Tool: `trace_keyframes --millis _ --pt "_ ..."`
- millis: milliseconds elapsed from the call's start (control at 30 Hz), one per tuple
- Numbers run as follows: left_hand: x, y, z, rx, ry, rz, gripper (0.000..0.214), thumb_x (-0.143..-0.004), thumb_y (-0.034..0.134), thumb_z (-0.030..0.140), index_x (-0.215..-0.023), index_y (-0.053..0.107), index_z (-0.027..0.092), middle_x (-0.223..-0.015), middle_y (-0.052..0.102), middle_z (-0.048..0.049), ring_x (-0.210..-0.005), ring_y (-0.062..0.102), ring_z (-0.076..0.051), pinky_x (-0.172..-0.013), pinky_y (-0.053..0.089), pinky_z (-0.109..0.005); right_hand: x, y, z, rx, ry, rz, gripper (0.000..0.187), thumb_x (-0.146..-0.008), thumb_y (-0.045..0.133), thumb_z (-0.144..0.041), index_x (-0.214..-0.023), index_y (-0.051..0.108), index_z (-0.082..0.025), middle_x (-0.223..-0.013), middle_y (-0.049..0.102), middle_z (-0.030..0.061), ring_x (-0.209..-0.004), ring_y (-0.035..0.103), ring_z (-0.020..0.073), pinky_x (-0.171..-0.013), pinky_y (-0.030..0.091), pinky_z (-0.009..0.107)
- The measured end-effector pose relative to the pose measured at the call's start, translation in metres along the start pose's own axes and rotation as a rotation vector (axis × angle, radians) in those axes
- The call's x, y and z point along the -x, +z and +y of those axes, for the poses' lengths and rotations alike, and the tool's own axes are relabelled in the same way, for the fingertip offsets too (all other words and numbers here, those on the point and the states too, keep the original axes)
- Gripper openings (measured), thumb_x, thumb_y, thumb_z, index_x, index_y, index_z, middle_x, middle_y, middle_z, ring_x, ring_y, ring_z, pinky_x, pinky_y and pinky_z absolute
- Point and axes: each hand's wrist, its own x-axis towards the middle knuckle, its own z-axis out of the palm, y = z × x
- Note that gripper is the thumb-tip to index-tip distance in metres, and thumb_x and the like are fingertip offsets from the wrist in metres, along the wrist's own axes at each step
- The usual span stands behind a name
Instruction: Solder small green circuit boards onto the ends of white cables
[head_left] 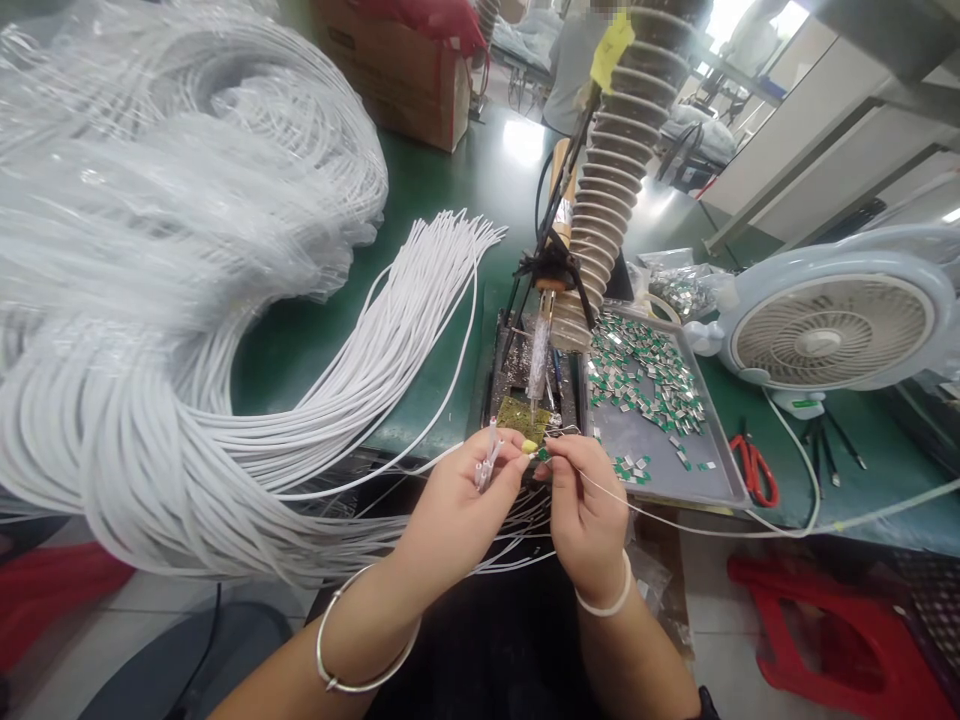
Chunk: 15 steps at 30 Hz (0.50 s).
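Note:
My left hand [465, 500] is closed around several white cables [489, 458], whose cut ends stick up between the fingers. A yellow cover sits on one of its fingertips. Close beside it, my right hand [589, 500] pinches a thin wire [652, 512] that trails off to the right. Between the fingertips of both hands shows a small green connector board [541, 454], partly hidden. Just beyond the fingers, a soldering iron [540, 345] hangs tip down in a stand, over a yellowish sponge-like pad [517, 420].
A large bundle of white cables [390, 350] covers the left side, partly in clear plastic. A metal tray [637, 425] of small green boards lies at right, near red-handled cutters [756, 470] and a fan [829, 335]. A ribbed hose [619, 170] comes down behind the iron.

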Motion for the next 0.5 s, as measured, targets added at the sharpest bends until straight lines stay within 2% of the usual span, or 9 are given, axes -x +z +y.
trace_keyframes --millis 100,167,333,500 --pt "0.001 -0.002 0.001 -0.087 0.031 0.007 0.008 -0.081 0.053 0.024 -0.077 0.058 0.019 -0.087 0.063 -0.0022 -0.083 0.058 -0.016 -0.078 0.044 -0.028 -0.002 0.000 0.000 0.038 0.021 -0.043 0.016 -0.085 0.047 -0.008 -0.090 0.056 -0.020 -0.077 0.057 0.0017 -0.071 0.056 0.0135 -0.063 0.050 0.028" --pt "0.001 -0.003 0.003 -0.130 0.018 0.010 0.010 -0.081 0.053 0.026 -0.079 0.059 0.019 -0.084 0.064 -0.0026 -0.082 0.059 -0.017 -0.076 0.044 -0.029 -0.002 -0.001 0.001 0.061 -0.018 -0.027 0.016 -0.085 0.047 -0.008 -0.089 0.057 -0.020 -0.078 0.056 0.0023 -0.072 0.056 0.0141 -0.062 0.050 0.029" --pt "0.000 -0.004 0.011 -0.186 -0.053 -0.049 0.013 -0.080 0.053 0.027 -0.073 0.061 0.019 -0.074 0.063 -0.0007 -0.072 0.057 -0.016 -0.068 0.043 -0.028 -0.002 0.000 0.004 0.081 -0.158 -0.014 0.025 -0.084 0.046 -0.005 -0.101 0.058 -0.019 -0.092 0.058 0.0075 -0.086 0.060 0.0172 -0.073 0.053 0.034" --pt "-0.002 -0.003 0.011 -0.146 -0.057 -0.049 0.008 -0.078 0.052 0.022 -0.071 0.056 0.020 -0.077 0.063 -0.0002 -0.075 0.059 -0.016 -0.065 0.043 -0.026 0.000 0.002 0.005 0.048 -0.157 0.023 0.029 -0.084 0.045 -0.005 -0.107 0.056 -0.017 -0.095 0.063 0.0087 -0.092 0.061 0.0182 -0.078 0.054 0.035"
